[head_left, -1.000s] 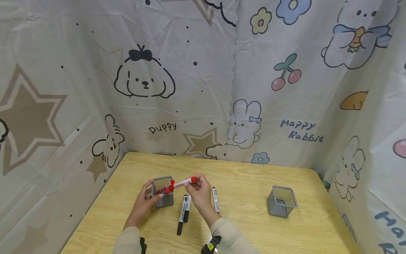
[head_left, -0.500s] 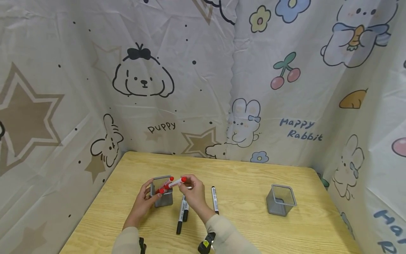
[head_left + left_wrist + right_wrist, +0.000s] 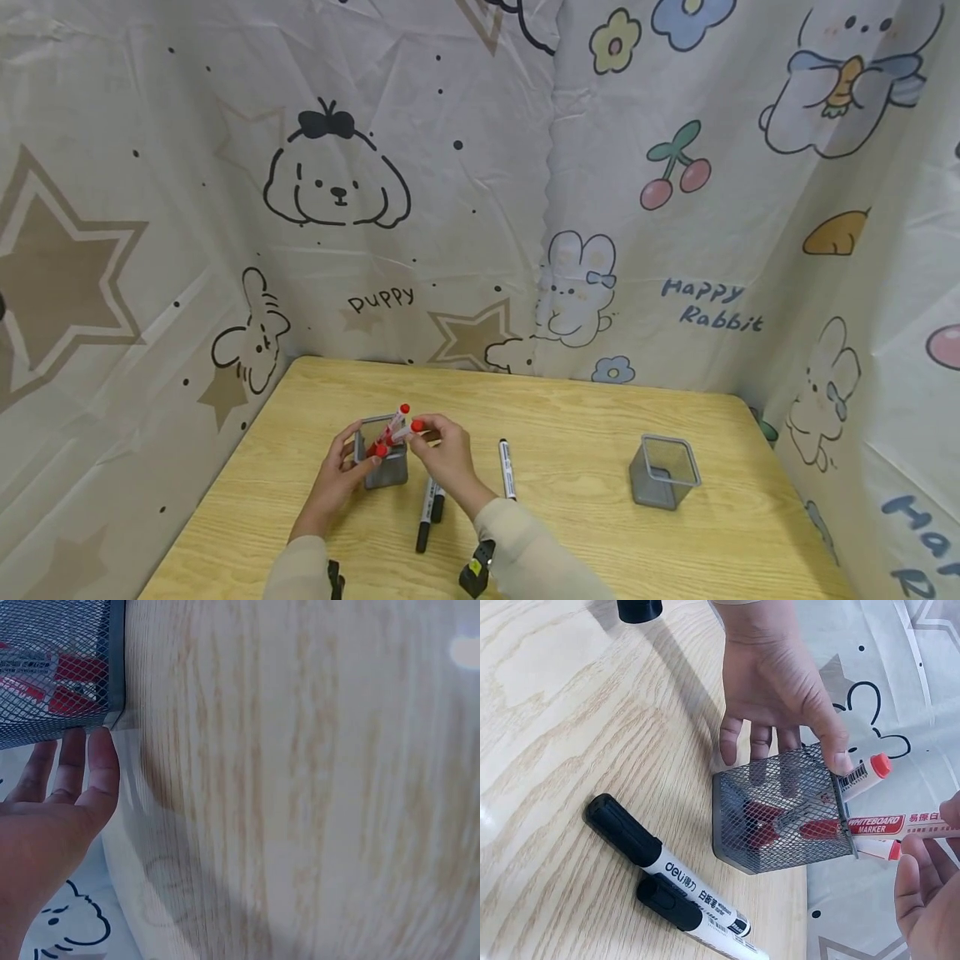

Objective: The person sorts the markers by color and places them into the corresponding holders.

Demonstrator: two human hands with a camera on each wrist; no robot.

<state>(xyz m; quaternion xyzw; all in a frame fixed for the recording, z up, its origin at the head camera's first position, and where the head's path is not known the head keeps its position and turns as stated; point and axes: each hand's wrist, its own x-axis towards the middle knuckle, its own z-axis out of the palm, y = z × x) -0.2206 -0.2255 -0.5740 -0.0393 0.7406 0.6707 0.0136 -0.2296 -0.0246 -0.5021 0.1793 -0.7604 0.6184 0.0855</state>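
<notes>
Right wrist view, left fingers (image 3: pixel 731 740) gripping mesh cup (image 3: pixel 780 847), right fingers (image 3: pixel 909 889) pinching red marker (image 3: pixel 877 826) partly inside

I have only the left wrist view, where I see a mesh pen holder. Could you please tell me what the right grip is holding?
Observer: The right grip pinches a red whiteboard marker at the mouth of the mesh pen holder.
Operator: Thank you. Does a second such holder exist?
Observer: Yes, a second mesh pen holder stands toward the right side of the table.
Operator: And what lies closest to the first one?
Observer: Two black-capped whiteboard markers, close together.
</notes>
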